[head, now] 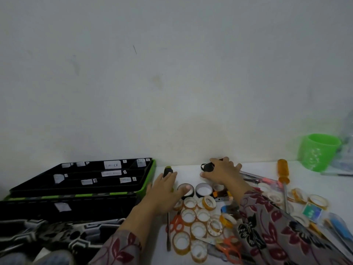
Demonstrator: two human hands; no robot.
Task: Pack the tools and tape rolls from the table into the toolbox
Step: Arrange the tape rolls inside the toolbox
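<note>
The black and green toolbox (147, 180) stands open at the left, its labelled tray slots bare. My left hand (164, 190) hovers flat, fingers apart, over a green-and-black-handled screwdriver (168, 232) and a black tape roll (186, 195). My right hand (223, 172) rests with spread fingers on a small black object (207, 166) near the wall; whether it grips it I cannot tell. Several clear tape rolls (198, 229) lie piled in front. An orange-handled screwdriver (283, 174) lies at the right. Orange scissors (228, 247) lie near the front edge.
A green plastic cup (319, 152) stands at the back right by the wall. More tape rolls (318, 200), a blue tool (342, 226) and a small green packet (311, 211) crowd the right side. Patterned cloth (47, 232) lies in front of the toolbox.
</note>
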